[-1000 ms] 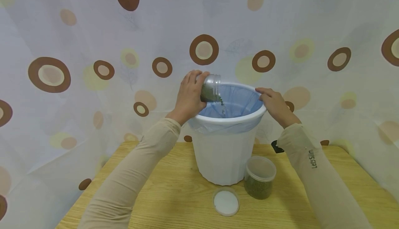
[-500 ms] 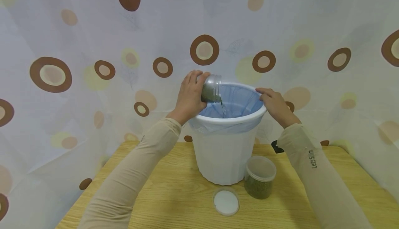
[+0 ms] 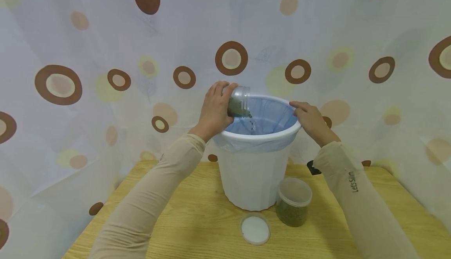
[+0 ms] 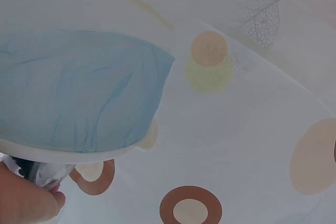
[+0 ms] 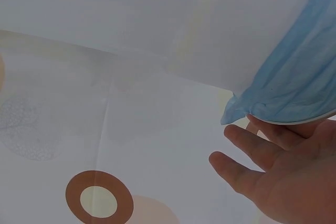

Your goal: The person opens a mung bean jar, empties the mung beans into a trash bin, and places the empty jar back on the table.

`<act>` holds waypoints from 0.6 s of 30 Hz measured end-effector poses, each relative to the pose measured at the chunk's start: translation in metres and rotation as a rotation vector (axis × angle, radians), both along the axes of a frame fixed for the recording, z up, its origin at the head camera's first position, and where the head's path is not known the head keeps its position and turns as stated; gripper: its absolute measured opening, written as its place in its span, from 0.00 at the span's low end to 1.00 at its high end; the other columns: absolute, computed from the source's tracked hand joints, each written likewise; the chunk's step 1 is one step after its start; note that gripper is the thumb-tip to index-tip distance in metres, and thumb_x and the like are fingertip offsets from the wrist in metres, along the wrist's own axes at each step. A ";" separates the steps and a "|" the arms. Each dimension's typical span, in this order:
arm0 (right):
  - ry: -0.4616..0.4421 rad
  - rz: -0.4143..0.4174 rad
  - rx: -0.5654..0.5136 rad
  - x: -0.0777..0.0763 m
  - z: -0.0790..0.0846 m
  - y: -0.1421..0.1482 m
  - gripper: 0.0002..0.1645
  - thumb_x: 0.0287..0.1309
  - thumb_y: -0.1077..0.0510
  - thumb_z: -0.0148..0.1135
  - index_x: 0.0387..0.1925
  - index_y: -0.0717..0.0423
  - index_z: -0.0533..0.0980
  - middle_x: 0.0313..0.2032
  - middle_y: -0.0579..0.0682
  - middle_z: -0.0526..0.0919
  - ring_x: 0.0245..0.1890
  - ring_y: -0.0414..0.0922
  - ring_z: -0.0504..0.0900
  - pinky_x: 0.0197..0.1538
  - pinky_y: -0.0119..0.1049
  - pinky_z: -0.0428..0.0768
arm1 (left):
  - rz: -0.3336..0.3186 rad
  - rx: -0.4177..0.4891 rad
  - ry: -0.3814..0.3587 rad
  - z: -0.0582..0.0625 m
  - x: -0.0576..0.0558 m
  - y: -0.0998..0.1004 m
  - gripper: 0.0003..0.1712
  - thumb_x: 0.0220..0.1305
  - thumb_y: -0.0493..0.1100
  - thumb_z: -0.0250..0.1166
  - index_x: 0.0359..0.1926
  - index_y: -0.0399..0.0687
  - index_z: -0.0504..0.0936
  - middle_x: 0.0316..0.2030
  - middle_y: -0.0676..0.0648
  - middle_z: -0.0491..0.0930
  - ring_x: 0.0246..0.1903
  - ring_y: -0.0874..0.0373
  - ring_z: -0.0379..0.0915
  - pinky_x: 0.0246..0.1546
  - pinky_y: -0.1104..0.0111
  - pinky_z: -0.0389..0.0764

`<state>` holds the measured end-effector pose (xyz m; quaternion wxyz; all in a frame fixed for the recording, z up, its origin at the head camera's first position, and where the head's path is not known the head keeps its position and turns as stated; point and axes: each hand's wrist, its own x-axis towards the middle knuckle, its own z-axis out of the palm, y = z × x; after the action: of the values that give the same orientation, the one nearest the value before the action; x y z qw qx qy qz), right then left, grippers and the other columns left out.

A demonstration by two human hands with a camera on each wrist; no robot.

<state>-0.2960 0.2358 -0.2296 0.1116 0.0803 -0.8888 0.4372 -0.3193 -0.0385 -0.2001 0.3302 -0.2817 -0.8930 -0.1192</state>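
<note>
Now the left hand (image 3: 214, 109) is gripping the jar (image 3: 240, 102), thumb and fingers curled round it, holding it on its side over the bin (image 3: 255, 177); green bits (image 3: 251, 123) are dropping into the blue liner (image 3: 273, 115). I'm seeing the right hand (image 3: 311, 121) resting at the rim (image 3: 260, 137), fingers spread apart; whether its thumb is pinching there, I'm not managing to tell. I'm worrying about spills: a steeper tilt could be starting a rush, and a drift past the rim would be scattering bits on the table (image 3: 190, 227). Leaning on that rim could be toppling the bin onto the tub (image 3: 293, 212) just beside it.
</note>
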 end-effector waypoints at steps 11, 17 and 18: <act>-0.002 0.017 -0.014 0.003 0.000 0.000 0.32 0.69 0.55 0.33 0.73 0.59 0.54 0.72 0.62 0.53 0.68 0.60 0.56 0.66 0.58 0.56 | 0.005 -0.008 -0.011 0.000 0.000 0.000 0.49 0.43 0.38 0.77 0.67 0.50 0.62 0.63 0.42 0.61 0.67 0.47 0.51 0.69 0.59 0.51; -0.010 0.016 -0.019 0.004 0.000 0.000 0.32 0.69 0.55 0.32 0.73 0.59 0.54 0.72 0.62 0.52 0.69 0.61 0.55 0.67 0.59 0.56 | 0.004 -0.014 -0.006 0.000 0.000 0.000 0.49 0.44 0.38 0.77 0.67 0.49 0.63 0.63 0.42 0.61 0.67 0.47 0.51 0.69 0.59 0.51; -0.011 0.016 -0.018 0.004 0.000 0.000 0.32 0.69 0.55 0.32 0.73 0.59 0.53 0.72 0.62 0.52 0.69 0.61 0.55 0.67 0.59 0.56 | 0.005 -0.016 -0.006 0.000 0.000 0.000 0.49 0.44 0.38 0.77 0.67 0.49 0.63 0.63 0.42 0.61 0.67 0.47 0.51 0.69 0.59 0.51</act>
<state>-0.2921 0.2361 -0.2297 0.1041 0.0840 -0.8848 0.4464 -0.3195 -0.0382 -0.1999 0.3257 -0.2818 -0.8955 -0.1123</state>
